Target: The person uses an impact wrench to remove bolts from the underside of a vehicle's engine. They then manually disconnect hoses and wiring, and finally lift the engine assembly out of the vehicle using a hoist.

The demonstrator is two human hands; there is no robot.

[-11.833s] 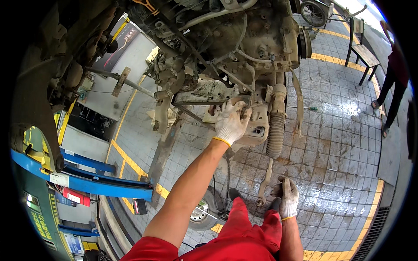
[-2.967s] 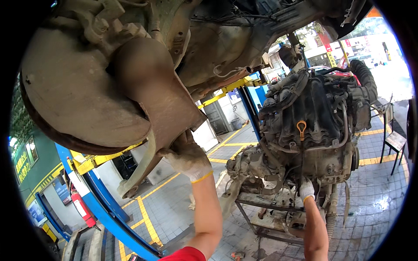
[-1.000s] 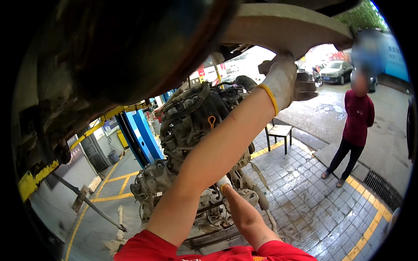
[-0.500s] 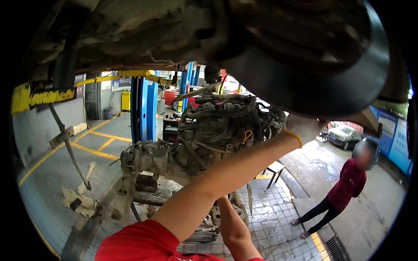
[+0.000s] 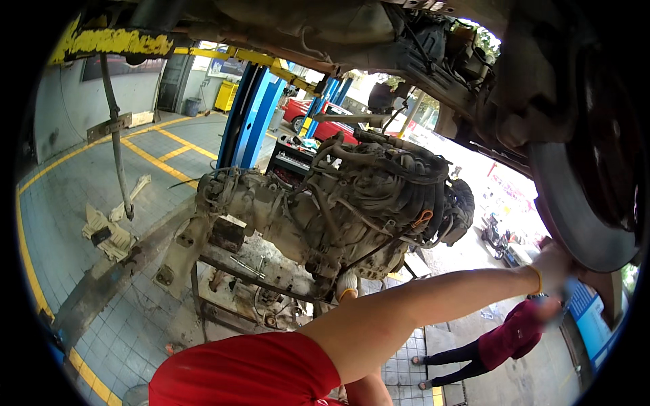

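My left hand [image 5: 554, 262], in a pale glove with a yellow cuff, reaches far right to the lower edge of a brake disc [image 5: 579, 213] under the raised car. Blur hides its fingers, so I cannot tell whether they grip the disc. My right hand [image 5: 347, 283], gloved too, seems closed at the underside of a greasy engine [image 5: 386, 179]; what it holds, if anything, is hidden. A thin dark bar runs up and right beside that hand. The engine is joined to a gearbox [image 5: 250, 196] and rests on a metal stand [image 5: 284, 284], with an orange ring handle [image 5: 422, 218] on its side.
Overhead hangs the car's underbody [image 5: 271, 34], beside a yellow lift arm [image 5: 122, 44]. Behind the engine are a blue lift post [image 5: 254, 122], a dark tool cart [image 5: 291, 159] and a red car [image 5: 325, 122]. A person [image 5: 511, 335] in maroon stands at right.
My view has tilted and shifted, so the engine and floor look rotated and the disc sits further right. My left hand stays by the disc's edge. My right hand now shows beneath the engine.
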